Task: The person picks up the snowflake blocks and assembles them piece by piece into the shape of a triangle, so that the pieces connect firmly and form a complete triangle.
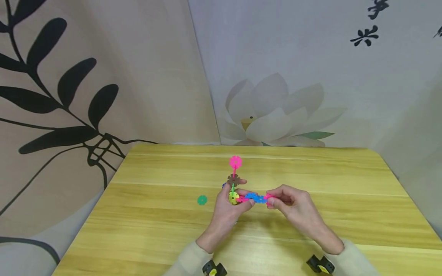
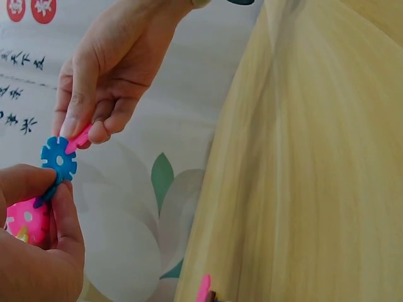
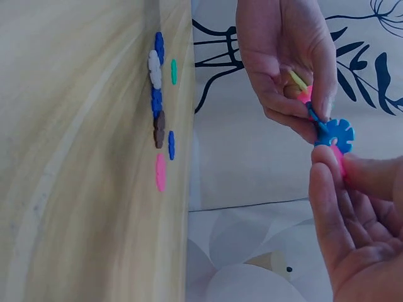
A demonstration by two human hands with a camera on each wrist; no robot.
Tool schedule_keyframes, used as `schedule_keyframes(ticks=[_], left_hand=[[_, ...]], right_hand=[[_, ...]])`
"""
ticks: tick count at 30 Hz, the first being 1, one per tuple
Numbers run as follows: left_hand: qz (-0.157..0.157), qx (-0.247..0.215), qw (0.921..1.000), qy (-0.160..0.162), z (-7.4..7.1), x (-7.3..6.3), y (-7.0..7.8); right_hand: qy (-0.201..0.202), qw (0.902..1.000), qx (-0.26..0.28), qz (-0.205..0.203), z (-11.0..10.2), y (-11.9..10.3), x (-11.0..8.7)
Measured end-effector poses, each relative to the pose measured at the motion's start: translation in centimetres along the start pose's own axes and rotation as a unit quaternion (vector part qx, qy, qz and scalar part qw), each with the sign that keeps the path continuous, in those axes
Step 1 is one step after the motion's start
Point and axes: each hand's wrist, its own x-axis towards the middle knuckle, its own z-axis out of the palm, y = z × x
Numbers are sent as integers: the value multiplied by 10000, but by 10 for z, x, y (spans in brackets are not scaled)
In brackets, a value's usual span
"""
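A chain of notched plastic snowflake discs lies in my left hand (image 1: 226,205). Its thumb and finger pinch the chain near a blue disc (image 2: 60,160). Beside that hand sit a yellow disc (image 1: 233,197) and a pink disc (image 2: 28,220). Between its thumb and fingers, my right hand (image 1: 297,205) pinches another pink disc (image 3: 337,160). This pink disc meets the edge of the blue disc at the chain's right end; whether its slot is fully engaged, I cannot tell. Both hands are raised above the table, and fingers partly cover the joints.
On the wooden table (image 1: 145,230) lies a loose green disc (image 1: 202,200), left of the hands. Behind the left hand are a pink disc (image 1: 235,161) and a brown disc (image 1: 233,179). Blue discs and a white disc (image 3: 155,69) also show in the right wrist view.
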Motion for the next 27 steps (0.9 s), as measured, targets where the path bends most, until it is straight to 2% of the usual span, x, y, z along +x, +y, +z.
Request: schedule_keyframes(ticks=[5, 12, 17, 20, 27], left_hand=[[-9, 117, 9999, 22, -3, -1, 0], [145, 3, 9998, -121, -10, 0, 1], [192, 321, 9992, 105, -15, 1, 1], [157, 413, 9986, 284, -20, 2, 1], [63, 334, 9978, 574, -33, 3, 0]], right_hand=[[-20, 9993, 323, 174, 5, 2, 0], [-74, 9989, 168, 435, 8, 4, 4], [-314, 9977, 119, 597, 11, 5, 9], [-358, 9978, -3, 562, 12, 6, 11], [-321, 9987, -373, 104, 12, 11, 15]])
